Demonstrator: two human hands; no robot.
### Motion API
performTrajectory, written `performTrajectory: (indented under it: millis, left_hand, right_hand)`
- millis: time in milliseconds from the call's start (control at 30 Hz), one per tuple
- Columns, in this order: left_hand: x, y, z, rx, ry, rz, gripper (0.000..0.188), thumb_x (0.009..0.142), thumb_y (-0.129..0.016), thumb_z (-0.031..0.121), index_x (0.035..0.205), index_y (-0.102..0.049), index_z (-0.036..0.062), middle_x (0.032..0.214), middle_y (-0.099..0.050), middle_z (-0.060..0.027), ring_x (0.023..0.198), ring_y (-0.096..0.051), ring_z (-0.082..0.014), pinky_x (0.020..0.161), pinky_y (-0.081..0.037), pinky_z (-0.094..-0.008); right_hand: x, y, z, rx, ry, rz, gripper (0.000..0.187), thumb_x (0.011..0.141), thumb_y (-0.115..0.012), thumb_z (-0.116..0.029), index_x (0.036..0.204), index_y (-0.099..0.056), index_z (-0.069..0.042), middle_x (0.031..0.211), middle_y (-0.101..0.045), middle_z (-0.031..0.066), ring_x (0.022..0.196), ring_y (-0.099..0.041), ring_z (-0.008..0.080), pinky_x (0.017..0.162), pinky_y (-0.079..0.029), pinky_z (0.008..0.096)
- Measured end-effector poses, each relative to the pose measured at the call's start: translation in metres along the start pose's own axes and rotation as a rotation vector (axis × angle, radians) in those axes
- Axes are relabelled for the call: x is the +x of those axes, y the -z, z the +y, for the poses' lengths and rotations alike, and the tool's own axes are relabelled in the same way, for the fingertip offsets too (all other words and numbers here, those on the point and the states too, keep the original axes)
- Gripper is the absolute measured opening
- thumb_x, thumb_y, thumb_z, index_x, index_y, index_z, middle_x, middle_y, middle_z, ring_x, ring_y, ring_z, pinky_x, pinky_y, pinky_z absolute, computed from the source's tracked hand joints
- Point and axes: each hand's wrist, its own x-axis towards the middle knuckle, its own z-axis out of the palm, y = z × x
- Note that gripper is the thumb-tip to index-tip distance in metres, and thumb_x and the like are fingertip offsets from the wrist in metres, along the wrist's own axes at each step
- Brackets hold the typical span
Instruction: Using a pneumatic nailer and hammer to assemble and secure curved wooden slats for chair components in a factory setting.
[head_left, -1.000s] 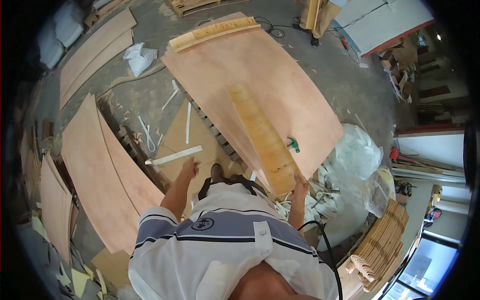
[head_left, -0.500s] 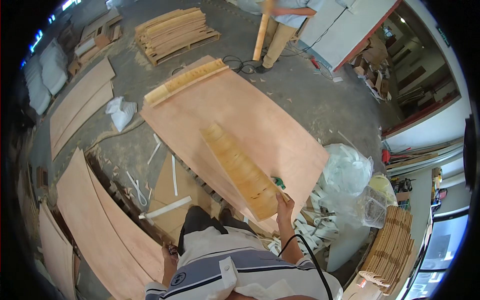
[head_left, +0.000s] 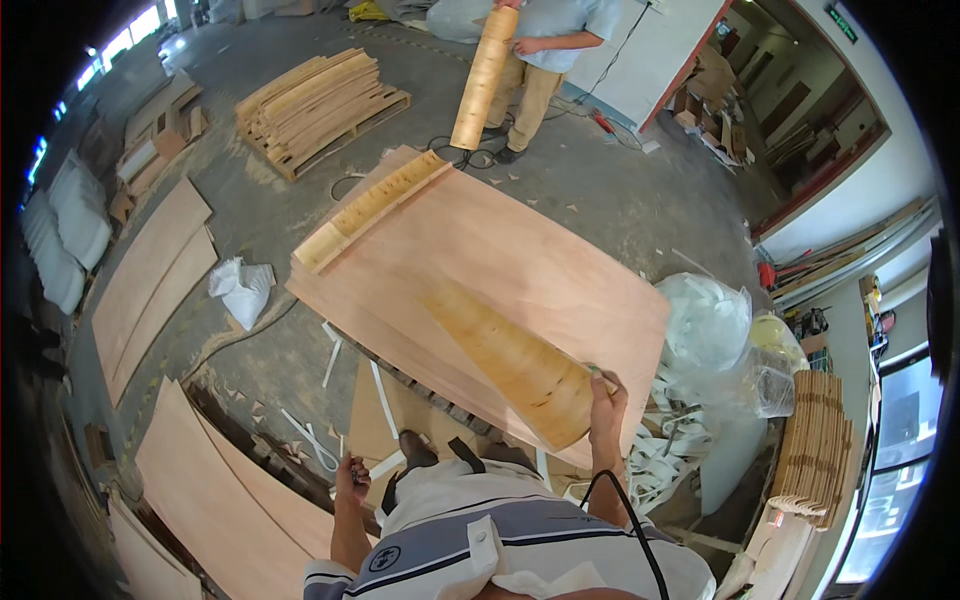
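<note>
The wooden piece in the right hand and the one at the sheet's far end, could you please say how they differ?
The held piece is gripped by the right hand; the far piece lies on the large sheet. In the picture, the held piece slants up leftward, the far piece up rightward. Both are long, yellowish wood.

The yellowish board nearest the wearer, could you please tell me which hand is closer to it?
Right. The right hand grips the yellowish board at its near right corner; the left hand is apart from it, left of its near end.
</note>
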Motion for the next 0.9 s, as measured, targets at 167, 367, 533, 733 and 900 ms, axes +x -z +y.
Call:
performTrajectory:
  millis: [167, 367, 533, 733, 900]
  left_hand:
    - [0.016, -0.029, 0.053, 0.190, 0.036, 0.155, 0.038, 0.094, -0.052, 0.044, 0.074, -0.054, 0.0116, 0.055, -0.034, 0.0067, 0.044, -0.033, -0.0052, 0.036, -0.026, -0.0186]
    - [0.034, -0.049, 0.076, 0.527, -0.031, 0.374, 0.041, 0.093, -0.053, 0.046, 0.072, -0.054, 0.0107, 0.054, -0.035, 0.0059, 0.043, -0.033, -0.0068, 0.036, -0.025, -0.0207]
    - [0.041, -0.041, 0.063, 0.491, 0.016, 0.514, 0.047, 0.092, -0.050, 0.051, 0.072, -0.055, 0.0083, 0.052, -0.035, 0.0039, 0.042, -0.034, -0.0089, 0.035, -0.025, -0.0223]
    - [0.030, -0.008, 0.047, 0.597, 0.050, 0.550, 0.054, 0.092, -0.046, 0.056, 0.076, -0.057, 0.0057, 0.052, -0.037, 0.0017, 0.042, -0.038, -0.0115, 0.036, -0.027, -0.0239]
    - [0.017, 0.016, 0.035, 0.662, 0.021, 0.598, 0.056, 0.093, -0.045, 0.054, 0.078, -0.058, 0.0022, 0.053, -0.038, -0.0006, 0.043, -0.040, -0.0139, 0.037, -0.030, -0.0281]
  right_hand:
    - [-0.011, -0.054, -0.049, 0.212, -0.003, 0.077, 0.026, 0.091, -0.055, -0.013, 0.108, -0.061, 0.005, 0.101, -0.063, 0.0121, 0.088, -0.059, 0.0169, 0.081, -0.047, 0.0285]
    - [-0.005, -0.088, -0.080, 0.284, 0.039, -0.005, 0.022, 0.090, -0.054, -0.013, 0.102, -0.063, 0.004, 0.104, -0.063, 0.0156, 0.100, -0.057, 0.0197, 0.089, -0.043, 0.0303]
    - [0.008, -0.113, -0.108, 0.253, 0.110, -0.050, 0.017, 0.089, -0.054, -0.014, 0.085, -0.060, 0.001, 0.107, -0.063, 0.0191, 0.105, -0.055, 0.0235, 0.097, -0.037, 0.0345]
    - [0.018, -0.122, -0.115, 0.390, 0.093, -0.005, 0.016, 0.089, -0.053, -0.014, 0.083, -0.058, 0.000, 0.105, -0.064, 0.0174, 0.103, -0.055, 0.0231, 0.095, -0.037, 0.0337]
    - [0.016, -0.135, -0.118, 0.393, 0.132, -0.052, 0.015, 0.089, -0.054, -0.014, 0.084, -0.058, 0.000, 0.105, -0.064, 0.0161, 0.104, -0.054, 0.0221, 0.094, -0.037, 0.0333]
